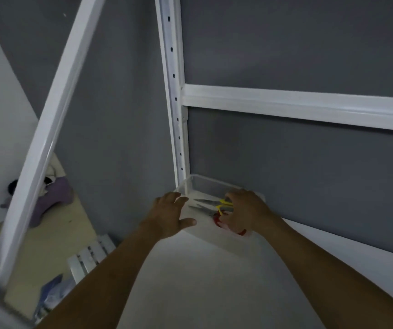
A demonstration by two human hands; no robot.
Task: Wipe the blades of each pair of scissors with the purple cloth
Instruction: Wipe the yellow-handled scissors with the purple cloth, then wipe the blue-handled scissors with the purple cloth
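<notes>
A clear plastic bin (205, 184) sits at the back corner of a white shelf (190, 269). Inside lie yellow-handled scissors (211, 203) and red-handled scissors (217, 220), blades pointing left. My left hand (167, 216) rests on the bin's near left rim, fingers spread. My right hand (243, 211) reaches into the bin with fingers curled over the scissor handles; whether it grips them is hidden. A purple cloth (53, 198) lies on a beige surface at lower left, behind a white post.
White shelving posts (174, 91) and a crossbar (297, 105) stand against the grey wall. A slanted white post (48, 138) crosses the left side. Below left are a white slatted object (91, 255) and a bluish plastic bag (50, 295).
</notes>
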